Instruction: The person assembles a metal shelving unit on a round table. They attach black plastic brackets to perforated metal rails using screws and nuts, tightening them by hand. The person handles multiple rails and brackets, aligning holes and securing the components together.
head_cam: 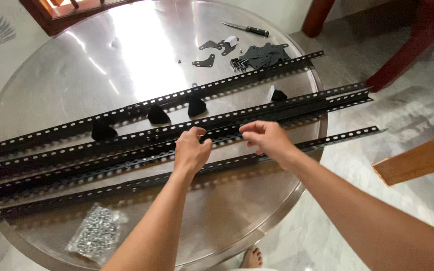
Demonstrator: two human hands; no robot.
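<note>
Several long black slotted angle bars [126, 150] lie side by side across a round shiny metal table [101, 65]. My left hand [191, 150] rests on the middle bars, fingers curled over one bar's edge. My right hand [267, 138] is just to its right, fingertips pinching at the same bar; anything small between the fingers is hidden. Three black plastic foot caps [157, 114] sit between the two farthest bars, and another cap [278, 94] lies further right.
A clear bag of silvery bolts [96, 233] lies near the table's front edge. Black flat corner plates [262, 55] and a knife [247, 29] sit at the far side. A wooden plank [420, 158] and red chair legs [403, 55] stand at right. A bare foot [252, 257] shows below.
</note>
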